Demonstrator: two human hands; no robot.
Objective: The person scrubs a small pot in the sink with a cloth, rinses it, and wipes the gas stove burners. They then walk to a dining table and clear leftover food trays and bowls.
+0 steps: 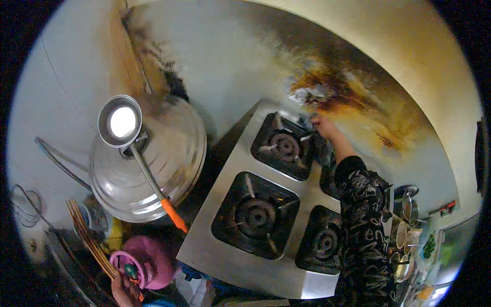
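My left hand (126, 289), low at the left, grips a bundle of long thin wooden sticks (92, 241), which fan slightly upward beside a pink gas cylinder (157, 264). My right hand (325, 127), its arm in a black patterned sleeve, reaches to the back edge of a steel gas stove (238, 253). Its fingers are closed on a dark grey crumpled thing, perhaps a cloth (305, 122), by the rear burner (285, 146) and the stained wall (337, 92). What the thing is, is blurred.
Left of the stove stands a large lidded metal pot (172, 134). A ladle (147, 172) with an orange handle lies across the lid. A grey hose (63, 165) runs behind the pot. Pans and bowls (401, 234) stand at the far right. My sleeve covers part of the stove's right side.
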